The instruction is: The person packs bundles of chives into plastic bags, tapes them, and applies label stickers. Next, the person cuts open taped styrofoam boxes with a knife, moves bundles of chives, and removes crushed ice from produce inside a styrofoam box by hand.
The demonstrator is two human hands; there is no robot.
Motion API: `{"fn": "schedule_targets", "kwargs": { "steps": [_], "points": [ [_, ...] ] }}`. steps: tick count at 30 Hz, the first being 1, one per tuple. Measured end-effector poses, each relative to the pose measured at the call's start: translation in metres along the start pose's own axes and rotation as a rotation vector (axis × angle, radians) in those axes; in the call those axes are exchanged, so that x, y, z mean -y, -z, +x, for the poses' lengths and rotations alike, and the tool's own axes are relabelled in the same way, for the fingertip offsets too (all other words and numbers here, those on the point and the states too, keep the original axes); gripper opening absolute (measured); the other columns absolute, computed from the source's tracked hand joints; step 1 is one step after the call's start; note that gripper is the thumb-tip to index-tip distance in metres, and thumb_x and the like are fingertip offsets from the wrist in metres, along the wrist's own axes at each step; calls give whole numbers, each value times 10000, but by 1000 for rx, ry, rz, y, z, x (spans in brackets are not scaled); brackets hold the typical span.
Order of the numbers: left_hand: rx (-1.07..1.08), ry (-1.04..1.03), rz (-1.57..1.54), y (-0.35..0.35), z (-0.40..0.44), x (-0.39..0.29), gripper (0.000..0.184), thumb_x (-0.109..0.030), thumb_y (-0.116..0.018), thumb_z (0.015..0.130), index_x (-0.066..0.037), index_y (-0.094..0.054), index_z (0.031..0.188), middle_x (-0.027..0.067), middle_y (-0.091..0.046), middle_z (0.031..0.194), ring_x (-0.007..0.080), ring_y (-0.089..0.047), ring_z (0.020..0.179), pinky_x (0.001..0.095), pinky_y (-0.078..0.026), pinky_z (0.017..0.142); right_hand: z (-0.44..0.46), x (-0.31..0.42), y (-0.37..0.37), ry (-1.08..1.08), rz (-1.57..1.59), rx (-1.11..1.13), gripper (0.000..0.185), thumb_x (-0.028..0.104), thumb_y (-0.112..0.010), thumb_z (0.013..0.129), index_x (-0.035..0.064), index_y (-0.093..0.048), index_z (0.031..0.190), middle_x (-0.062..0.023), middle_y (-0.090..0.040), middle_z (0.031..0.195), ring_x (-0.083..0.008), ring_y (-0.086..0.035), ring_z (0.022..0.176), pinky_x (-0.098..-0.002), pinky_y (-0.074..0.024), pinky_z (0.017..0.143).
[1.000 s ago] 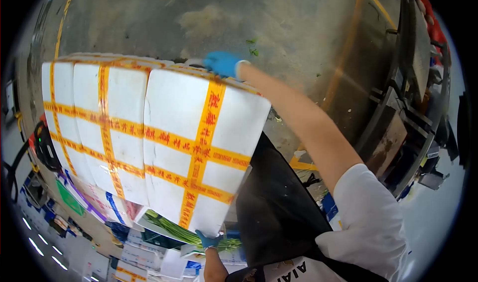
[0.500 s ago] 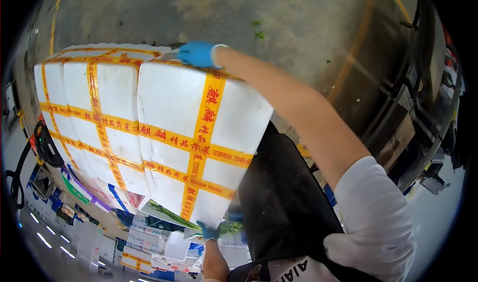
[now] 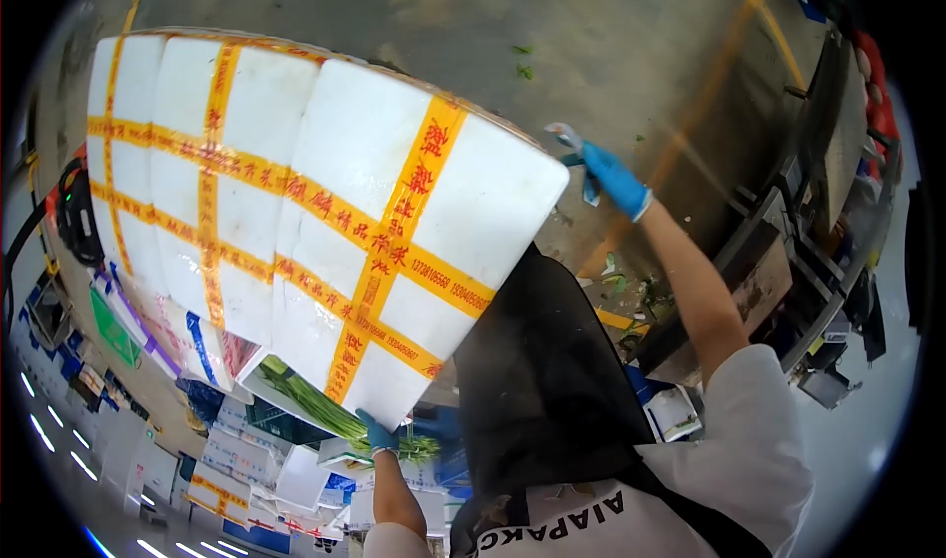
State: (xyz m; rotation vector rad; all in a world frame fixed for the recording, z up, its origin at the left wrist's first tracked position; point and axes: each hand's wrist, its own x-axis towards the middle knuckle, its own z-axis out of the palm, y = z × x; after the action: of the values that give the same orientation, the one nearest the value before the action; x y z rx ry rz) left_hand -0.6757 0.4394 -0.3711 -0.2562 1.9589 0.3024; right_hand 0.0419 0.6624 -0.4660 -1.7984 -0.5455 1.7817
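Note:
A white foam box [image 3: 355, 164], bound with yellow tape bearing red characters, is the nearest of several such boxes standing side by side. My left hand [image 3: 379, 435], in a blue glove, grips its lower corner; part of the fingers is hidden against the box. Long green vegetable stalks [image 3: 315, 400] lie right beside that hand. My right hand [image 3: 616, 179], also blue-gloved, is off the box's upper right corner, with the fingers closed on a small pale object [image 3: 564, 134] that is too blurred to name.
Green scraps lie on the wet concrete floor [image 3: 591, 56], marked with yellow lines. A black metal frame [image 3: 788, 223] stands on the right. Dark padded material [image 3: 542, 361] is close to my body. More foam boxes [image 3: 232, 459] and a dark green crate [image 3: 271, 420] appear at the lower left.
My right hand has moved from the box's upper edge out to the right, past its corner, with the pale object. My left hand stays at the lower corner. The view has tilted.

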Motion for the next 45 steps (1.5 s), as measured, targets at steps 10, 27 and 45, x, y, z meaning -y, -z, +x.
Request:
{"fn": "schedule_targets", "kwargs": {
  "steps": [10, 27, 45],
  "points": [
    [-88, -591, -39, 42, -192, -120, 674, -449, -516, 923, -91, -294, 1448, 105, -329, 1469, 277, -360, 1315, 390, -349, 1051, -72, 251, -154, 419, 213, 100, 538, 557, -434, 919, 51, -597, 1005, -47, -571, 661, -94, -523, 471, -238, -362, 344],
    [-511, -1527, 1309, -75, -207, -101, 600, -73, -696, 639, -53, -552, 1221, 150, -590, 1206, 327, -567, 860, 423, -411, 741, -119, 169, -112, 111, 332, -34, 487, 487, -493, 922, 89, -594, 1183, -37, -629, 863, -84, -439, 500, -221, -371, 448],
    [-548, -1198, 1074, -148, -182, -19, 526, -45, -565, 723, -69, -534, 1248, 87, -535, 1291, 235, -536, 988, 357, -383, 773, 68, 168, -537, 913, -1965, 608, 231, 147, -532, 890, 162, -647, 1091, -93, -646, 1110, -312, -618, 1040, -525, -487, 866]
  ]
}}
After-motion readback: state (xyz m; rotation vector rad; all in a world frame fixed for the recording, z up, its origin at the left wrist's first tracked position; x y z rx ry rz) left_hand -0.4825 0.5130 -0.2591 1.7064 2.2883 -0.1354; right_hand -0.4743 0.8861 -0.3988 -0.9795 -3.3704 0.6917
